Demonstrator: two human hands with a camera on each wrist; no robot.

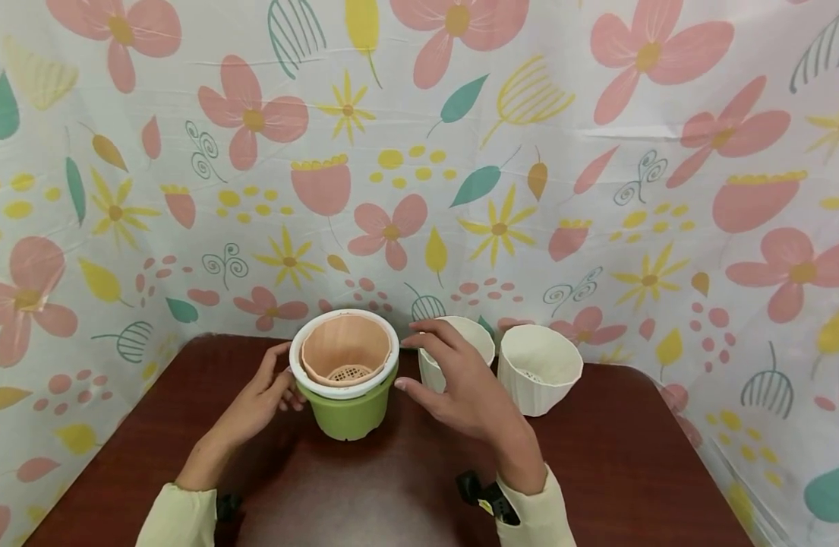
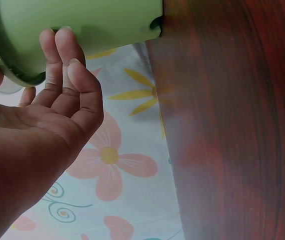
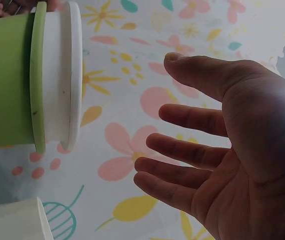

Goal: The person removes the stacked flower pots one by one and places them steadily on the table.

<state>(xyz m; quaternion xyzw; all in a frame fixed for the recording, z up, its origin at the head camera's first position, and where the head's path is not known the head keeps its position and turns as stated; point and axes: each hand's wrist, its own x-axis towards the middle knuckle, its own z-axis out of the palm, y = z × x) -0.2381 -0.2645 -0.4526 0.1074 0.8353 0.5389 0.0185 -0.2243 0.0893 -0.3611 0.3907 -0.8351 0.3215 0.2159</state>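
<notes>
Between our left hand (image 1: 258, 395) and right hand (image 1: 467, 387): green pot (image 1: 348, 418), white pot (image 3: 57, 80), peach pot (image 1: 354, 346), nested
Grip: both unclosed, right fingers spread

A small curtained-off nook, home or studio unclear: creased flower-print sheeting (image 1: 419, 167) hangs from 9 through 12 to 3 o'clock, enclosing a dark reddish wood-grain desk (image 1: 364, 486) at 6.

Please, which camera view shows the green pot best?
The head view: the green pot appears there from rim to base. The left wrist view crops it, partly behind the left hand; the right wrist view shows its side and rim but cuts off its base.
</notes>
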